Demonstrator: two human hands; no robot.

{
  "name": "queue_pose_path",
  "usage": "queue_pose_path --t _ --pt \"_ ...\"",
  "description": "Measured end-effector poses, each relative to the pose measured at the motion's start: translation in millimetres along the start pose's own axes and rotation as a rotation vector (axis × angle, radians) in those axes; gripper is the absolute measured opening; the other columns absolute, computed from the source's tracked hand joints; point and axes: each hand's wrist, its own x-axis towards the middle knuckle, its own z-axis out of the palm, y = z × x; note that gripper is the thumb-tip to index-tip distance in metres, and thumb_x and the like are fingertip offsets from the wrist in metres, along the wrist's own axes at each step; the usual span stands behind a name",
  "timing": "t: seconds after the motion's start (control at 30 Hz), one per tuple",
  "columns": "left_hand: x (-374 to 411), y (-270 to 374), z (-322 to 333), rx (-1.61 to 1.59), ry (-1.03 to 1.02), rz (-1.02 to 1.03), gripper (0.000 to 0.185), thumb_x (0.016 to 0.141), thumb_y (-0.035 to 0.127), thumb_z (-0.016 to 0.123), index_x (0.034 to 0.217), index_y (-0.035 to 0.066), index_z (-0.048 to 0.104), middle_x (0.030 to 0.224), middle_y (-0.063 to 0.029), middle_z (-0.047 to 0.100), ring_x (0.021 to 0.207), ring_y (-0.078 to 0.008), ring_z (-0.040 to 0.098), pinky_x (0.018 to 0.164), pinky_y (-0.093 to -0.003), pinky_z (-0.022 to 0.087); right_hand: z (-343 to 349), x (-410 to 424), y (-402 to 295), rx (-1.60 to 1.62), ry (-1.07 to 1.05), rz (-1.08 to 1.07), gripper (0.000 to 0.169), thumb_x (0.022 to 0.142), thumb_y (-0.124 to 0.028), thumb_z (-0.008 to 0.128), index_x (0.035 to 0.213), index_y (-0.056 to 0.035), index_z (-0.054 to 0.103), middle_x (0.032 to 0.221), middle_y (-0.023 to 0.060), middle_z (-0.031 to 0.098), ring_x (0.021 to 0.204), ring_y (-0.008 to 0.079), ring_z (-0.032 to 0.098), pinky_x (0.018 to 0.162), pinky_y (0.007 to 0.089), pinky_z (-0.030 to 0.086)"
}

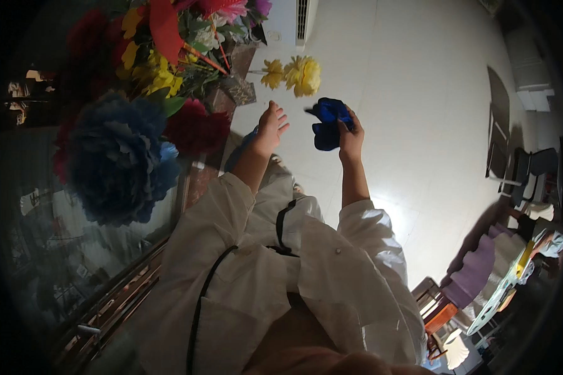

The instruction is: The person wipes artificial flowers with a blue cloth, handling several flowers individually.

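Observation:
My right hand [353, 136] grips a shiny dark blue artificial flower or cloth piece [329, 124] by its right side; which of these it is, I cannot tell. To the left of it, my left hand [271, 126] is held out with its fingers apart and nothing in it. Beyond both hands, a yellow artificial flower [303, 76] and a smaller yellow bloom [272, 74] stick out from the arrangement's side. A large blue artificial peony [117, 157] and a dark red flower [199, 126] stand left of my left hand.
Red, pink and bright yellow artificial flowers [164, 77] crowd the upper left beside a brown stone edge [201, 183]. A glass pane [75, 253] lies along the left. Far right are black chairs [537, 164], a table with a purple skirt [474, 272] and a person [530, 225].

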Motion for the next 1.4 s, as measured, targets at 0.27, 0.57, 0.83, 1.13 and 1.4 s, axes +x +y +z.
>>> queue_pose_path --t 0.27,0.57,0.83,1.13,1.4 --pt "85.3 9.6 42.6 -0.034 0.260 -0.208 0.076 0.086 0.063 0.038 0.142 0.014 0.021 0.145 -0.0080 0.023 0.128 -0.0241 0.029 0.097 -0.0467 0.031 -16.9 46.8 -32.7 0.138 -0.033 -0.025 0.039 0.087 0.000 0.049 0.126 0.0035 0.045 0.115 0.0130 0.055 0.105 0.0209 0.054 0.095 0.0324 0.041" --pt "175.7 -7.5 40.7 -0.546 -0.176 0.083 0.042 0.090 0.039 0.045 0.121 0.010 0.049 0.122 -0.0063 0.052 0.115 -0.0247 0.047 0.101 -0.0409 0.033 -10.3 136.9 -42.0 0.101 -0.299 -0.009 0.033 0.089 -0.004 0.052 0.122 -0.0013 0.051 0.117 0.0085 0.054 0.108 0.0165 0.050 0.096 0.0290 0.036" --pt "154.1 -15.0 61.6 -0.717 -0.495 0.259 0.047 0.093 0.041 0.035 0.126 0.009 0.045 0.123 -0.0124 0.050 0.112 -0.0267 0.050 0.098 -0.0426 0.040 72.0 147.8 -0.5 -0.548 -0.667 -0.766 0.053 0.070 -0.001 0.062 0.120 -0.0167 0.056 0.109 0.0145 0.052 0.100 0.0322 0.051 0.089 0.0393 0.042" --pt "101.8 14.9 52.6 -0.847 -0.237 0.099 0.048 0.095 0.037 0.031 0.130 0.004 0.039 0.125 -0.0161 0.048 0.112 -0.0306 0.051 0.094 -0.0441 0.044 47.9 134.1 35.1 -0.663 -0.787 -0.544 0.062 0.063 0.012 0.055 0.113 -0.0232 0.062 0.118 0.0161 0.047 0.109 0.0349 0.047 0.092 0.0396 0.043" --pt "89.4 33.6 42.6 -0.631 -0.187 0.180 0.041 0.095 0.030 0.036 0.128 0.006 0.038 0.119 -0.0118 0.050 0.108 -0.0261 0.053 0.089 -0.0408 0.048 45.3 198.3 -9.4 -0.335 -0.443 -0.381 0.042 0.073 -0.002 0.066 0.114 -0.0095 0.059 0.090 0.0140 0.056 0.085 0.0263 0.057 0.075 0.0331 0.046"
